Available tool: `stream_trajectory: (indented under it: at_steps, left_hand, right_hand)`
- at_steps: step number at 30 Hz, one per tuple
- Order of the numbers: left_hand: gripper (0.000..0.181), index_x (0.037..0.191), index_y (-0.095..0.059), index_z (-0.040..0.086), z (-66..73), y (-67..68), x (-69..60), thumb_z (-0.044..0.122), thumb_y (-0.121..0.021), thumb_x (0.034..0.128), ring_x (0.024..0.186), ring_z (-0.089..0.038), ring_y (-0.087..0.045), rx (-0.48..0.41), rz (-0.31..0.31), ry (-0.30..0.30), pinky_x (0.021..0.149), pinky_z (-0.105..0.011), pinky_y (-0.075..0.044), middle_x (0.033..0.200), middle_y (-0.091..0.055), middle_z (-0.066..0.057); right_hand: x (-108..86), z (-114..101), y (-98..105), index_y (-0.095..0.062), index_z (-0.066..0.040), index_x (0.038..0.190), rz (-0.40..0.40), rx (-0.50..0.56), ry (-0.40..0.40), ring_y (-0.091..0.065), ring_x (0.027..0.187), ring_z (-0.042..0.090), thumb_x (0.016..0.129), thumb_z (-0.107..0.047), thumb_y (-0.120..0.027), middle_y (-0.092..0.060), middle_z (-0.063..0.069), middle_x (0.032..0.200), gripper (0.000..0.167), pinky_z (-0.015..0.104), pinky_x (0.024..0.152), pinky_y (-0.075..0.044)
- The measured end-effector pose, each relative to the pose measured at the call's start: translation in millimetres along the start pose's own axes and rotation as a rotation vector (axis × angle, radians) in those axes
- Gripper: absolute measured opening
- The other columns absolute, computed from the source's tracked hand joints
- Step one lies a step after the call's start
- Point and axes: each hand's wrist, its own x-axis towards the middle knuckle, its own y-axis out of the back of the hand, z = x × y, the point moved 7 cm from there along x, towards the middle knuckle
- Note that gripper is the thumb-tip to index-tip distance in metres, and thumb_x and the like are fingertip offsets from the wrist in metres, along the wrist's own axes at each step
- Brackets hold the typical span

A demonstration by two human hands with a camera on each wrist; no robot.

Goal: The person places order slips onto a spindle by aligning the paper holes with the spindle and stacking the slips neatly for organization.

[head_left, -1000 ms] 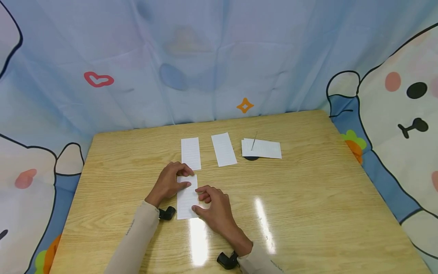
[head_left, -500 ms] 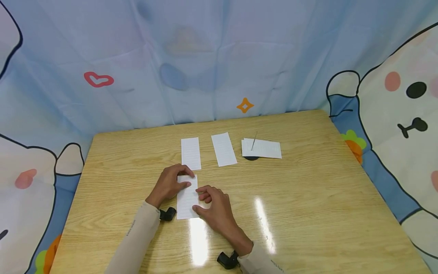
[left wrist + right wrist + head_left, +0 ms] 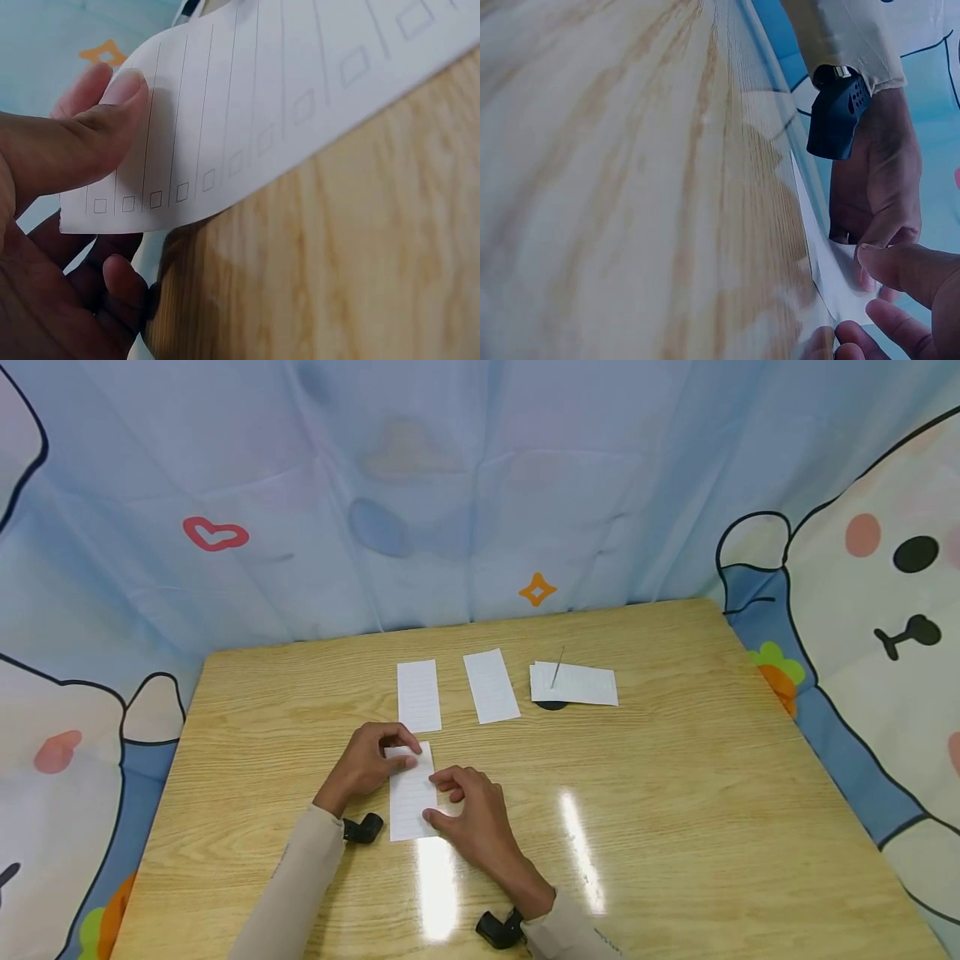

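Observation:
A white lined paper slip lies near the table's middle left, its far end raised a little. The left hand pinches that far end between thumb and fingers; in the left wrist view the slip, printed with lines and small squares, bends up from the wood to the left hand. At the slip's right edge the right hand has thumb and forefinger spread. The right wrist view shows the right hand beside the paper; whether it touches is unclear.
Two more white slips lie behind on the wooden table. Right of them, white papers rest over a dark round base with a thin spike. A patterned curtain hangs behind the table.
The left hand has shifted slightly left and toward the table's front, and the slip's far end has moved with it. The right hand has hardly moved.

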Motion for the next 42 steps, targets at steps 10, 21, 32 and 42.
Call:
stream_trajectory:
  at_steps: [10,21,32,42]
  left_hand:
    - [0.011,0.095,-0.080,0.018,3.6,2.2,-0.8,0.007,-0.083,0.0921,0.089,-0.018,-0.063,-0.018,0.008,-0.007,0.072,-0.027,-0.047,0.110,-0.078,-0.004]
    - [0.009,0.096,-0.080,0.015,4.0,2.8,-1.2,0.007,-0.082,0.0933,0.081,-0.019,-0.057,-0.063,0.010,-0.008,0.071,-0.027,-0.046,0.109,-0.077,-0.005]
    - [0.005,0.098,-0.079,0.012,6.5,3.6,-1.3,0.008,-0.081,0.0946,0.071,-0.020,-0.049,-0.104,0.047,-0.004,0.068,-0.028,-0.044,0.110,-0.076,-0.010]
    - [0.005,0.100,-0.080,0.011,6.9,5.7,-4.2,0.011,-0.081,0.0954,0.101,-0.020,-0.067,-0.102,0.048,0.011,0.080,-0.031,-0.049,0.111,-0.075,-0.004]
  right_hand:
    - [-0.1,-0.1,0.1,-0.078,-0.018,0.112,-0.017,-0.017,-0.007,-0.060,0.086,0.013,0.081,-0.016,-0.093,-0.072,-0.002,0.105,0.034,0.035,0.087,-0.035]
    - [0.9,0.8,0.5,-0.079,-0.019,0.108,-0.018,-0.010,-0.016,-0.058,0.082,0.012,0.081,-0.015,-0.093,-0.071,-0.002,0.099,0.030,0.036,0.089,-0.036]
    - [0.6,-0.9,-1.7,-0.084,-0.025,0.090,-0.070,-0.019,0.015,-0.046,0.069,0.006,0.084,-0.014,-0.090,-0.061,-0.011,0.071,0.014,0.033,0.083,-0.034]
    - [-0.6,1.6,1.2,-0.085,-0.022,0.086,-0.098,-0.022,0.035,-0.045,0.065,0.007,0.086,-0.003,-0.084,-0.053,-0.010,0.064,0.019,0.024,0.065,-0.038]
